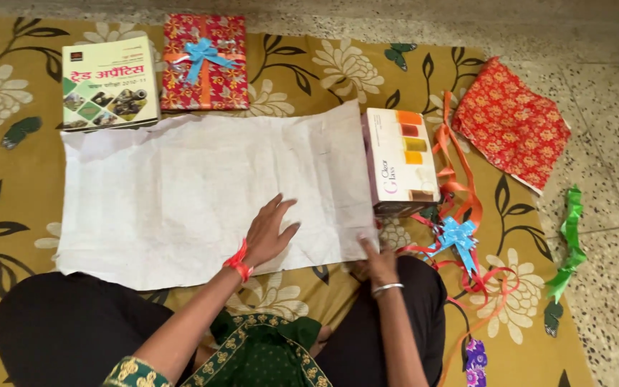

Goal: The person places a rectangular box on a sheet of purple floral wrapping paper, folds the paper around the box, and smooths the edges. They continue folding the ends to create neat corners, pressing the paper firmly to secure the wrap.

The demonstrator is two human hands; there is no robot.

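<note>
Near the lower edge of the white sheet [202, 193], the left hand [266, 233] is laid flat with fingers spread, while its near right corner is pinched by the right hand [375, 259]. The sheet's long axis runs left to right. Past the right hand, a cardboard box [400, 159] rests on the sheet's right end, nearer that hand.

One head-worn camera, looking steeply down from above the seated person.

The single view faces forward and down over the person's lap, close enough that the left hand [268, 233] and right hand [375, 259] sit low in the middle. Beyond the hands the floral mat [8, 193] fills most of the picture; far past them and to the right hand's side, speckled floor [610, 107] edges it.
</note>
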